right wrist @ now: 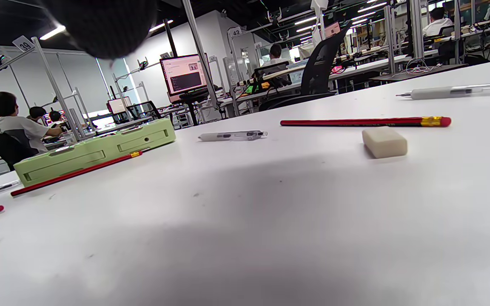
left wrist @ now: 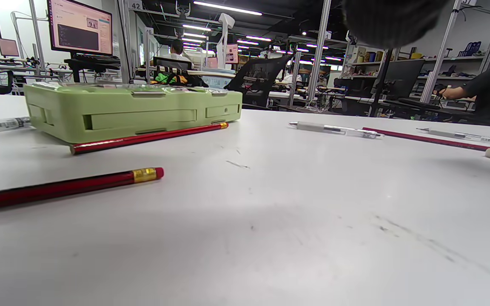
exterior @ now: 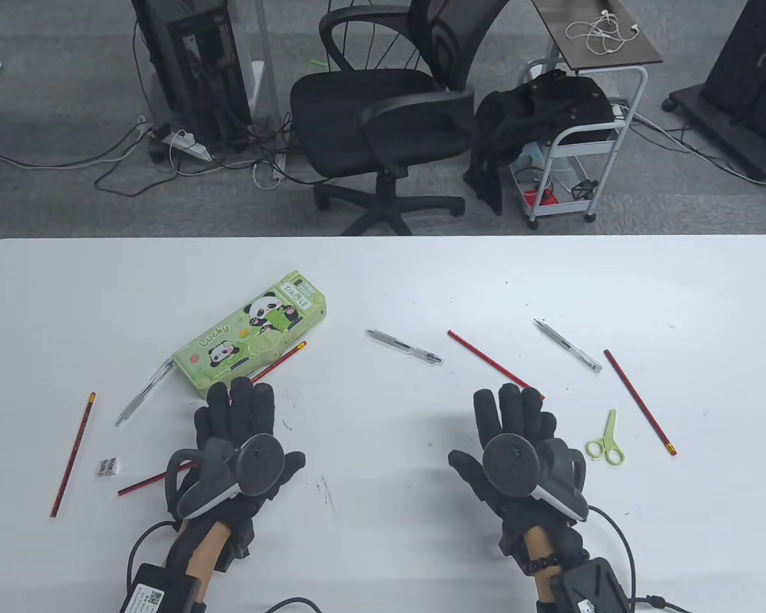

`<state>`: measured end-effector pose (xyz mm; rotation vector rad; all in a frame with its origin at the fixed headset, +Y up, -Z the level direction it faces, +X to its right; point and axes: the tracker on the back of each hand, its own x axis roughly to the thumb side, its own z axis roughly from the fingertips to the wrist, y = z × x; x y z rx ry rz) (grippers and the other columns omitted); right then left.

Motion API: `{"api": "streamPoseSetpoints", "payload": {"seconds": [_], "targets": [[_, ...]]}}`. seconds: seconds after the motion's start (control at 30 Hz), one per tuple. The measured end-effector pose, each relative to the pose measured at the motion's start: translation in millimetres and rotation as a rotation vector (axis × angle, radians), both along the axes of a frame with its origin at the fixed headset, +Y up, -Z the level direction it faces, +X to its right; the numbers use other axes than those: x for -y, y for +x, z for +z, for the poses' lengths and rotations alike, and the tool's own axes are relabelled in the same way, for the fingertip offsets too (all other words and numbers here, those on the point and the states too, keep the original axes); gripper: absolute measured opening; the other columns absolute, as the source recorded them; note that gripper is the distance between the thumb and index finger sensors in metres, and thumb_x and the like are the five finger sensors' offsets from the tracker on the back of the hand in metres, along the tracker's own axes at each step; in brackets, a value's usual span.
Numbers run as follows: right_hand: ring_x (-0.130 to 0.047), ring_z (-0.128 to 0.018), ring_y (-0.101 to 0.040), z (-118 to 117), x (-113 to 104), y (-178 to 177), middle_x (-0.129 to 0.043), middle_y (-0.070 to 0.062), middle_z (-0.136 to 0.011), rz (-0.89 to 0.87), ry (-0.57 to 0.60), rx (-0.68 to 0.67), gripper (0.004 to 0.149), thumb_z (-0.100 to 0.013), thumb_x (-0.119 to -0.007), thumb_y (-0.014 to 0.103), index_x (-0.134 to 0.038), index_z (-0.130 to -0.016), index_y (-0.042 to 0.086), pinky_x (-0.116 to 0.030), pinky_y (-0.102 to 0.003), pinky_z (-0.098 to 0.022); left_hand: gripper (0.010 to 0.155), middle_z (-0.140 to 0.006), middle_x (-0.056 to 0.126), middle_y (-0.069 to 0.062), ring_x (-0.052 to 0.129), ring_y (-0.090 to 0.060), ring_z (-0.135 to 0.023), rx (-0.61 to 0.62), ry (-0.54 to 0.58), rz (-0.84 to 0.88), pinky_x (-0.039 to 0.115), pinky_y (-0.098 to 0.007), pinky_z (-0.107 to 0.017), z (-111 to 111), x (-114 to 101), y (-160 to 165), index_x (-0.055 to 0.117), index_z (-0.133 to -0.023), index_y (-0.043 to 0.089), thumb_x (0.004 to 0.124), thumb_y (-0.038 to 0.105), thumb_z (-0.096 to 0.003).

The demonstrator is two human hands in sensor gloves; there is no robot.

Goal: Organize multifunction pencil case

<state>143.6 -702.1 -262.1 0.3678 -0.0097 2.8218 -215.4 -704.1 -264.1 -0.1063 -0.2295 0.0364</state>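
The green panda pencil case (exterior: pixel 250 329) lies shut on the white table, left of centre; it also shows in the left wrist view (left wrist: pixel 130 112) and the right wrist view (right wrist: pixel 96 153). A red pencil (exterior: pixel 281 361) lies against its near side. My left hand (exterior: pixel 239 408) rests flat and empty just in front of the case, over another red pencil (exterior: pixel 142 485). My right hand (exterior: pixel 514 412) rests flat and empty at centre right, its fingertips over the end of a red pencil (exterior: pixel 493 366). A white eraser (right wrist: pixel 384 142) lies by that pencil, hidden in the table view.
Pens lie at centre (exterior: pixel 403 347), right (exterior: pixel 568 345) and left of the case (exterior: pixel 143 393). Red pencils lie at far left (exterior: pixel 73 454) and far right (exterior: pixel 639 402). Small green scissors (exterior: pixel 606 440) lie right of my right hand. A sharpener (exterior: pixel 108 467) sits at left.
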Motion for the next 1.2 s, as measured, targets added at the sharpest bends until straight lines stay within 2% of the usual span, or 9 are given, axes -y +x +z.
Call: {"api": "streamPoseSetpoints", "payload": {"seconds": [0.23,0.4,0.57,0.63,0.7,0.87,1.0,1.2], "targets": [[-0.012,-0.094,-0.067,0.3,1.7,1.8,-0.010,-0.041,-0.107,0.000,-0.007,0.002,0.091,-0.053,-0.066,0.052,-0.021,-0.113,0.001,-0.028,-0.079,-0.064,0.102,-0.119,0.004,-0.034,0.013,-0.068,-0.105,-0.020,0.000,0.039,0.029,-0.079,-0.070,-3.4,-3.4,-5.5,0.001,-0.111,0.005,0.064,0.059,-0.0516],[-0.013,-0.094,-0.068,0.1,1.3,5.4,-0.010,-0.041,-0.107,-0.019,-0.005,0.010,0.091,-0.053,-0.066,0.052,-0.021,-0.113,0.000,-0.029,-0.079,-0.064,0.102,-0.120,0.006,-0.032,0.015,-0.067,-0.107,-0.072,-0.024,0.082,0.030,-0.078,-0.071,-19.4,-11.3,-17.1,0.005,-0.113,0.006,0.066,0.059,-0.0513],[-0.013,-0.094,-0.068,-0.3,1.2,7.3,-0.011,-0.042,-0.107,-0.024,-0.009,0.009,0.091,-0.053,-0.066,0.052,-0.021,-0.113,0.000,-0.029,-0.079,-0.064,0.104,-0.122,0.012,-0.030,0.019,-0.064,-0.110,-0.145,-0.072,0.078,0.031,-0.077,-0.073,-60.7,-26.3,-39.5,0.008,-0.113,0.007,0.071,0.059,-0.0490],[-0.013,-0.094,-0.068,-1.3,0.8,7.7,-0.011,-0.041,-0.107,-0.033,-0.008,0.012,0.091,-0.053,-0.066,0.052,-0.022,-0.113,0.000,-0.029,-0.079,-0.064,0.107,-0.123,0.013,-0.028,0.019,-0.063,-0.110,-0.207,-0.125,0.080,0.031,-0.076,-0.074,-91.3,-35.6,-54.2,0.008,-0.113,0.007,0.074,0.059,-0.0472],[-0.013,-0.094,-0.068,-1.9,0.6,7.5,-0.011,-0.041,-0.107,-0.037,-0.011,0.013,0.091,-0.053,-0.066,0.052,-0.022,-0.113,0.000,-0.029,-0.078,-0.064,0.110,-0.123,0.012,-0.027,0.018,-0.062,-0.111,-0.239,-0.193,0.100,0.030,-0.076,-0.075,-112.7,-38.7,-63.7,0.008,-0.113,0.008,0.077,0.060,-0.0451],[-0.013,-0.094,-0.068,-2.7,0.5,7.4,-0.011,-0.042,-0.107,-0.042,-0.017,0.012,0.091,-0.054,-0.066,0.052,-0.021,-0.113,0.000,-0.029,-0.078,-0.064,0.117,-0.124,0.012,-0.026,0.017,-0.061,-0.112,-0.306,-0.336,0.043,0.029,-0.075,-0.076,-156.6,-31.1,-79.7,0.007,-0.113,0.007,0.080,0.062,-0.0400],[-0.013,-0.094,-0.068,-3.4,0.6,6.9,-0.012,-0.042,-0.107,-0.040,-0.023,0.011,0.091,-0.054,-0.066,0.052,-0.022,-0.113,0.000,-0.029,-0.078,-0.064,0.122,-0.124,0.013,-0.027,0.016,-0.059,-0.113,-0.339,-0.432,0.032,0.028,-0.073,-0.077,-174.5,-13.9,-84.5,0.007,-0.112,0.005,0.083,0.062,-0.0366],[-0.013,-0.094,-0.068,-3.7,0.9,4.1,-0.011,-0.042,-0.107,-0.030,-0.032,0.000,0.091,-0.054,-0.066,0.052,-0.022,-0.113,0.000,-0.029,-0.078,-0.064,0.126,-0.123,0.013,-0.029,0.017,-0.058,-0.113,-0.350,-0.484,-0.024,0.028,-0.072,-0.077,-192.1,5.3,-86.9,0.006,-0.111,0.003,0.086,0.062,-0.0340]]}}
